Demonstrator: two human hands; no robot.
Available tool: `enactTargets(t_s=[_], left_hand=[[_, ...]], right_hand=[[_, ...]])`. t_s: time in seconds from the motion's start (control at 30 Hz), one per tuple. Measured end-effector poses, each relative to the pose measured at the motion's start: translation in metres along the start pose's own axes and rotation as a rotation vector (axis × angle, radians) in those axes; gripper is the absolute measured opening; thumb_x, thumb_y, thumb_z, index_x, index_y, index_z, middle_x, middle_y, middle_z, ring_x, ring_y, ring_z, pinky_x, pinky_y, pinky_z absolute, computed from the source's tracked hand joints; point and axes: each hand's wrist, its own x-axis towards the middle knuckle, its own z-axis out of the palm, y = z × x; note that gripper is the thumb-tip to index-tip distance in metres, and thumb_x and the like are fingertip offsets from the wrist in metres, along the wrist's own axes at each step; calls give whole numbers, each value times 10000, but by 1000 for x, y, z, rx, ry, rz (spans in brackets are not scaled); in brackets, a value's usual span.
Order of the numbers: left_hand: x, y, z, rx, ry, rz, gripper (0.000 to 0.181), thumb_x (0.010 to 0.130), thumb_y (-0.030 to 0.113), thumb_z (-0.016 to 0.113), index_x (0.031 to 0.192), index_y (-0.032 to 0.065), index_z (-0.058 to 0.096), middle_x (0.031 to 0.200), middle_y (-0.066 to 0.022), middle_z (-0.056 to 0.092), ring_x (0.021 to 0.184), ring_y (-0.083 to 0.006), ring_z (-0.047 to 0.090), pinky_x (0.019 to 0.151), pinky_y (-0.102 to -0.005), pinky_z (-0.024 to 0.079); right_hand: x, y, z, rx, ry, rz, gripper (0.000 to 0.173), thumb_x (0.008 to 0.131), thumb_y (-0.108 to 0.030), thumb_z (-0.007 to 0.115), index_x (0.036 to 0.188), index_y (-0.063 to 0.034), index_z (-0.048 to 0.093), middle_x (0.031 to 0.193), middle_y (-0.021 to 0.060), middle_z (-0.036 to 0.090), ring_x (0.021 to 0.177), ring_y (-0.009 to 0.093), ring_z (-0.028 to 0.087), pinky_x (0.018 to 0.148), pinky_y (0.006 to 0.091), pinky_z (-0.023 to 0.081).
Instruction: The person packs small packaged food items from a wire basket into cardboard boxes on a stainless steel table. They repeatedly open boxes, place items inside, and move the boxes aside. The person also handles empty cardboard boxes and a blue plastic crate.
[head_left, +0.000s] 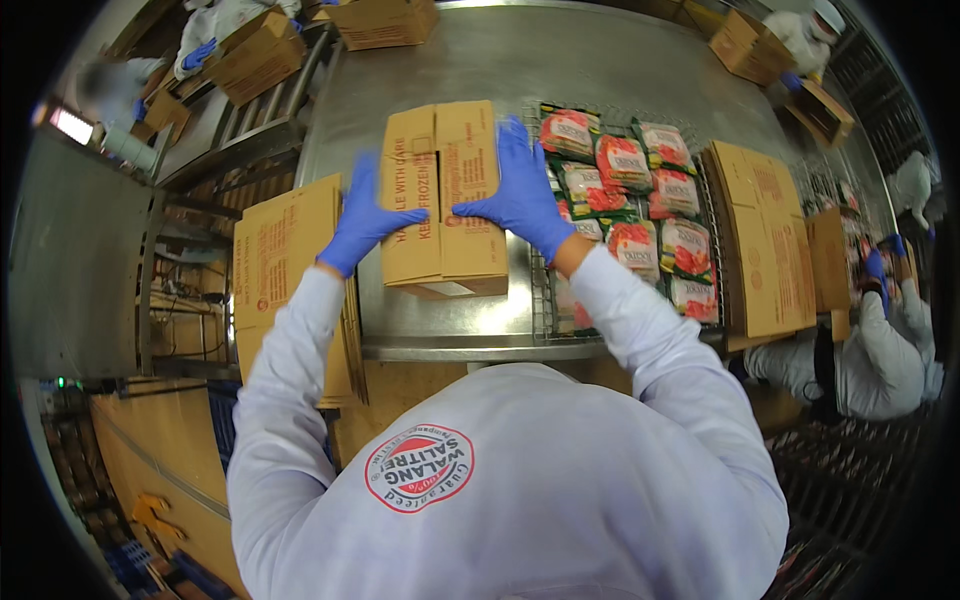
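Observation:
A cardboard carton (469, 180) stands on the steel table before me, its top flaps folded in with a narrow gap between them. My left hand (367, 214), in a blue glove and slightly blurred, is at the carton's left side, thumb over the top. My right hand (521, 191), also gloved in blue, lies along the right side with fingers spread and thumb on the top flap. Both hands have their fingers apart; firm contact at the sides is hard to tell. Right of the carton, a wire basket (536, 262) holds several plastic packs of meat (626, 165), partly behind my right forearm.
Flat cardboard cartons are stacked at the left (281, 262) and beyond the basket at the right (769, 247). The steel table's near edge (450, 349) runs before me. Co-workers with cartons are at the far left, far right and right; a roller conveyor (262, 127) adjoins at left.

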Motion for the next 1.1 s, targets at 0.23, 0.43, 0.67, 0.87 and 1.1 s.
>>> enactTargets(t_s=[0.23, 0.43, 0.67, 0.87, 1.1], left_hand=[[-62, -31, 26, -448, -1, 80, 674, 757, 154, 700, 1331, -29, 400, 1255, -115, 540, 1183, -197, 493, 978, -313, 395], [-63, -78, -23, -1137, -5, -259, 539, 888, 242, 556, 1324, -44, 421, 1303, -133, 513, 1167, -253, 521, 989, -333, 406], [-51, 6, -14, 172, 248, 49, 601, 914, 329, 521, 1359, -45, 369, 1338, -214, 467, 1276, -310, 426, 1054, -408, 335], [-98, -2, 53, 890, -142, 212, 443, 927, 265, 472, 1255, -33, 467, 1315, -250, 454, 1239, -382, 425, 1011, -648, 242], [-149, -26, 110, 651, -113, 181, 371, 897, 344, 538, 734, 18, 611, 660, -155, 603, 634, -334, 596, 598, -443, 458]], right_hand=[[-84, 6, 15, 652, 140, -5, 1031, 677, -212, 784, 1463, 3, 152, 1431, 182, 375, 1321, 239, 379, 1081, 321, 299], [-101, 26, 10, 1158, 45, 70, 715, 855, -152, 584, 1472, -87, 230, 1523, 63, 242, 1388, 169, 253, 1122, 353, 228], [-60, -27, 47, 658, 341, -137, 668, 886, -240, 579, 1452, -70, 266, 1493, 181, 250, 1404, 295, 185, 1124, 366, 207], [-57, -46, 61, -138, 325, 33, 472, 910, -212, 423, 1383, -219, 412, 1315, 266, 455, 791, 415, 618, 742, 449, 510], [-63, -4, 45, -41, 100, 63, 513, 904, -212, 465, 1407, -222, 365, 619, 216, 561, 610, 386, 585, 623, 479, 478]])
